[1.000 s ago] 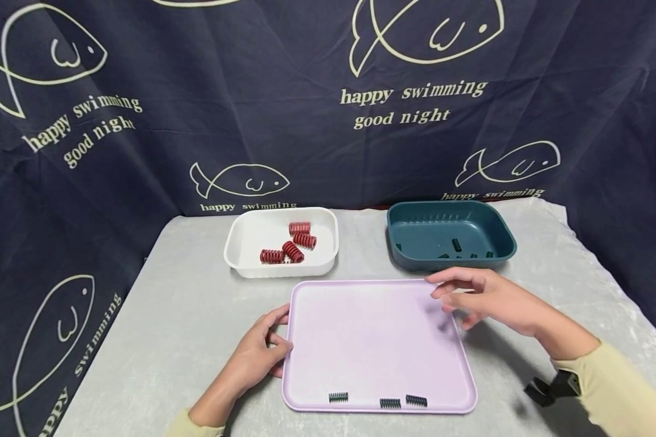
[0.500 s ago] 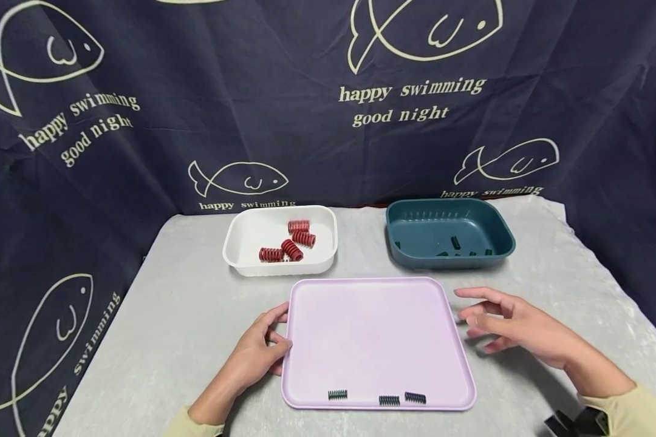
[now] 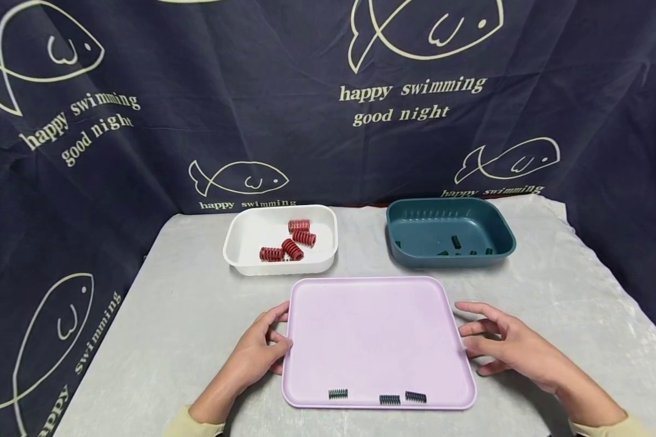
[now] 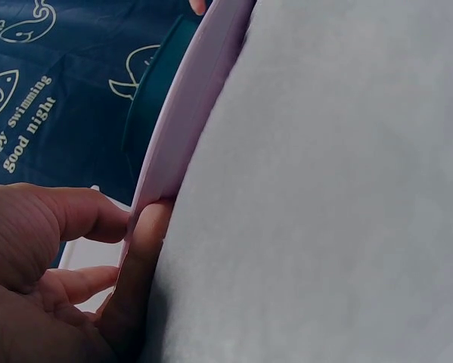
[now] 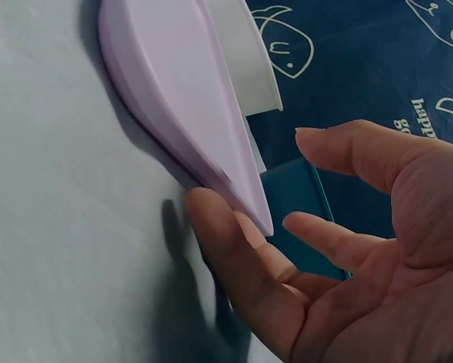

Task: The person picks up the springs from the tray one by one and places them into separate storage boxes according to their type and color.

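A flat lilac tray point(image 3: 377, 334) lies on the table between both hands. Several dark coil springs rest along its front edge, among them a left one point(image 3: 338, 394), a middle one point(image 3: 390, 400) and a right one point(image 3: 416, 397). My left hand point(image 3: 256, 347) grips the tray's left rim; in the left wrist view its fingers point(image 4: 97, 215) meet that rim from both sides. At the right side my right hand point(image 3: 505, 343) has its fingers spread and loosely bent. Its thumb point(image 5: 226, 234) is at the tray's outer wall in the right wrist view, while the other fingers stand apart from it.
Behind the tray, a white bin point(image 3: 240, 243) at left holds several thick red springs point(image 3: 292, 249). A teal bin point(image 3: 415, 230) at right has several small dark springs point(image 3: 456, 242) inside. A dark blue fish-print cloth point(image 3: 317, 133) hangs behind the grey-covered table point(image 3: 158, 315).
My right hand has moved from over the tray's back right corner, out to the right and then toward the front, now beside the right rim. The left hand and springs stay put.
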Motion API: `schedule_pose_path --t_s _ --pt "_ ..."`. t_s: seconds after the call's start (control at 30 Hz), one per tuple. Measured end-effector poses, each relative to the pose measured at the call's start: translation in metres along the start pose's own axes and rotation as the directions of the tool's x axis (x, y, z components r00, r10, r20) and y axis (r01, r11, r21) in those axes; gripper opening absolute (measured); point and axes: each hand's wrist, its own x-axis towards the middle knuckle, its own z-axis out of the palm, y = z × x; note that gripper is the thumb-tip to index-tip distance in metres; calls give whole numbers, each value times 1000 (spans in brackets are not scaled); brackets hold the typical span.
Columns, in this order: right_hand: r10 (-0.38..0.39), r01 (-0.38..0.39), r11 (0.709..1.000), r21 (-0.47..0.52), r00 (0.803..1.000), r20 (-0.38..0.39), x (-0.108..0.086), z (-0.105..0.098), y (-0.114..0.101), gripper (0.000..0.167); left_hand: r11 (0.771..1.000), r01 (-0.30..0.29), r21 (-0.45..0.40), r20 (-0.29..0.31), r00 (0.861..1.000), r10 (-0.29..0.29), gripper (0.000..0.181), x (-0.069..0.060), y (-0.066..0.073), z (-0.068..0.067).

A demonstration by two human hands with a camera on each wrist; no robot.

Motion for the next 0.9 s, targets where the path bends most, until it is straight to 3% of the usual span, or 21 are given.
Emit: schedule_pose_path --t_s 0.27,0.47,0.7,0.9 --pt "48 -49 999 -9 997 -63 0 14 1 80 1000 -4 2 4 1000 4 72 0 0 0" --pt "3 -9 998 -60 995 -96 -1 26 3 80 1000 -8 -10 -3 1000 8 72 -2 2 0" --pt "23 -47 988 -149 987 -159 -2 33 3 79 1000 -3 -17 5 1000 3 72 -4 3 0" --pt "30 -60 985 -160 983 -183 -2 33 3 77 998 8 -68 30 1000 -6 71 -2 3 -3"
